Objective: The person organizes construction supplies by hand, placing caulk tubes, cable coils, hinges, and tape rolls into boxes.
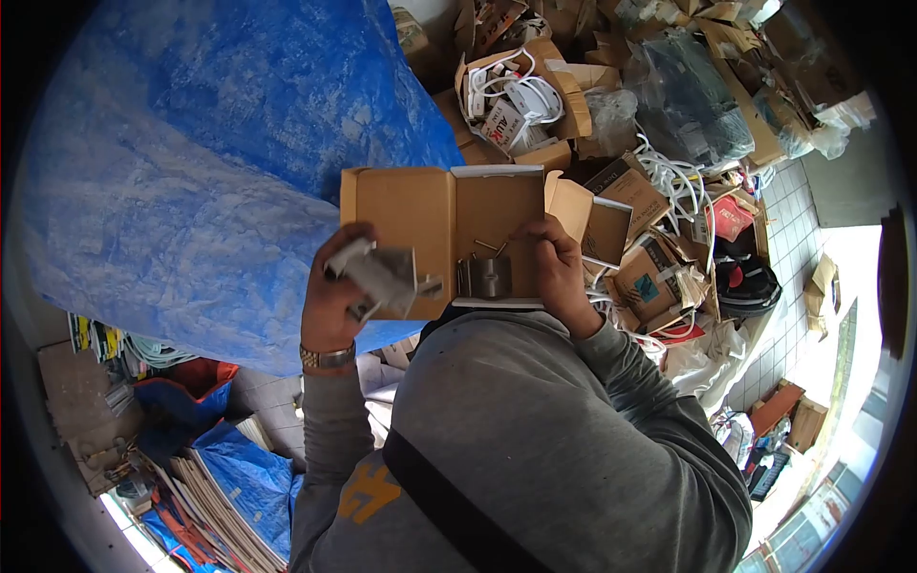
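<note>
the left hand (332, 291) was closed around a grey bracket (382, 275), a folded, angular piece of metal or plastic, lifted clear of the box (444, 229) and held over its left flap. the right hand (557, 267) gripped the box by its right edge, fingers curled over the rim, which seemed to keep the tray level so that the loose parts would not slide out. the box was plain brown cardboard, open, with flaps spread to both sides, held up in front of the chest. inside, near the lower edge, sat a shiny metal part (484, 277), and just above it lay a few small screws (489, 248). beyond the box lay a blue tarp (191, 162) to the left and, to the right, a heap of opened cartons (535, 91) with white cables.
</note>
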`<action>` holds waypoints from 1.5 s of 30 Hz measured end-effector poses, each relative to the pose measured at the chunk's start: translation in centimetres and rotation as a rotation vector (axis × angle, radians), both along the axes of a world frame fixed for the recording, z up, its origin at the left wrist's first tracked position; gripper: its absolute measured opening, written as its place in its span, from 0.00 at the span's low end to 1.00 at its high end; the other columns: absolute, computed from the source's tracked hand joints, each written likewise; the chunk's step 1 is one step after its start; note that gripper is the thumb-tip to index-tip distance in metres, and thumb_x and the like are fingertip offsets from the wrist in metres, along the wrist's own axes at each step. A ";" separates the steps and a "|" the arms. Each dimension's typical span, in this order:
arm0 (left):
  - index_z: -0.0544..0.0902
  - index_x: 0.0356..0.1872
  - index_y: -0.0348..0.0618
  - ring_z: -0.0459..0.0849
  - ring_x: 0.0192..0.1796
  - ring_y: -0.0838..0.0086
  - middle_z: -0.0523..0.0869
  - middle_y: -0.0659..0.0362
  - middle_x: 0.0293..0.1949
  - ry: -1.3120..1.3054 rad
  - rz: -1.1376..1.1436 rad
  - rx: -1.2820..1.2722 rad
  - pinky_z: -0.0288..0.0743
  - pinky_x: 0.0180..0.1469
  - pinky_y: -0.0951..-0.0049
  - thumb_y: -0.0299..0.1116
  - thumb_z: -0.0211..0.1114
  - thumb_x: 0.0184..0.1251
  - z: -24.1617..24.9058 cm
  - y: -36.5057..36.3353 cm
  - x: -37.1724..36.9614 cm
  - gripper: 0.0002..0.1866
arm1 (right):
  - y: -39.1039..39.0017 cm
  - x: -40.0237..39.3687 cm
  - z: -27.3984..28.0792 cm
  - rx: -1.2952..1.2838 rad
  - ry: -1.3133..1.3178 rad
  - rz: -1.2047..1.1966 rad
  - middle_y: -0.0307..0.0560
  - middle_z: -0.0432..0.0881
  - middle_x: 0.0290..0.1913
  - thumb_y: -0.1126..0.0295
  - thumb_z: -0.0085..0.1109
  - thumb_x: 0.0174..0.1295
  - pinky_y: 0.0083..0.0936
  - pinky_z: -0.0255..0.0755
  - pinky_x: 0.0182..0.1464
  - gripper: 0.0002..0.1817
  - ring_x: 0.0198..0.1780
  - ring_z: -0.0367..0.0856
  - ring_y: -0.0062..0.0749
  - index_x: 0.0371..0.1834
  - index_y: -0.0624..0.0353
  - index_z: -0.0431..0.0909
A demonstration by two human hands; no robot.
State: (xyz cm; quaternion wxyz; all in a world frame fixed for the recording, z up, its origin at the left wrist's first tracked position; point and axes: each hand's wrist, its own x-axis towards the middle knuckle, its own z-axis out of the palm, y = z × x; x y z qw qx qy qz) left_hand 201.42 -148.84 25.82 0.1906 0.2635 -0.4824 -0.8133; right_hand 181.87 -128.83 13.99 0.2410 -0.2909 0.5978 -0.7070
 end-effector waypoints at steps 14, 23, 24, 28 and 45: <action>0.87 0.50 0.44 0.86 0.49 0.67 0.87 0.55 0.49 0.018 -1.076 -0.663 0.77 0.50 0.70 0.30 0.78 0.40 5.5 1.2 -1.4 0.28 | 0.8 0.9 0.5 0.038 -0.141 0.165 0.47 0.83 0.46 0.82 0.36 0.63 0.27 0.71 0.61 0.17 0.53 0.80 0.30 0.46 0.64 0.78; 0.85 0.50 0.41 0.87 0.50 0.66 0.87 0.55 0.47 0.064 -1.097 -0.390 0.78 0.52 0.68 0.29 0.79 0.44 4.3 2.5 -3.7 0.26 | 0.8 1.6 1.6 -0.010 -0.093 0.117 0.47 0.78 0.47 0.82 0.42 0.63 0.27 0.70 0.57 0.15 0.52 0.77 0.33 0.44 0.63 0.81; 0.84 0.49 0.40 0.87 0.49 0.68 0.87 0.55 0.46 0.009 -1.026 -0.386 0.79 0.52 0.68 0.28 0.79 0.45 4.4 2.5 -3.6 0.25 | 0.8 1.7 1.6 -0.026 -0.092 0.110 0.47 0.77 0.46 0.82 0.43 0.64 0.27 0.70 0.56 0.14 0.51 0.76 0.33 0.43 0.62 0.81; 0.83 0.47 0.40 0.87 0.49 0.72 0.87 0.56 0.45 -0.161 -0.830 -0.484 0.79 0.53 0.68 0.26 0.77 0.46 3.6 2.5 -3.5 0.23 | 1.0 2.0 2.8 0.022 -0.107 0.076 0.47 0.77 0.45 0.82 0.46 0.65 0.28 0.71 0.53 0.12 0.49 0.76 0.34 0.41 0.61 0.82; 0.84 0.47 0.41 0.83 0.52 0.78 0.86 0.62 0.46 -0.252 -1.158 -0.401 0.75 0.57 0.74 0.22 0.72 0.48 0.3 2.4 -10.0 0.21 | 0.3 1.7 2.0 0.023 -0.121 0.089 0.52 0.75 0.47 0.83 0.41 0.59 0.32 0.69 0.58 0.17 0.52 0.75 0.40 0.44 0.65 0.80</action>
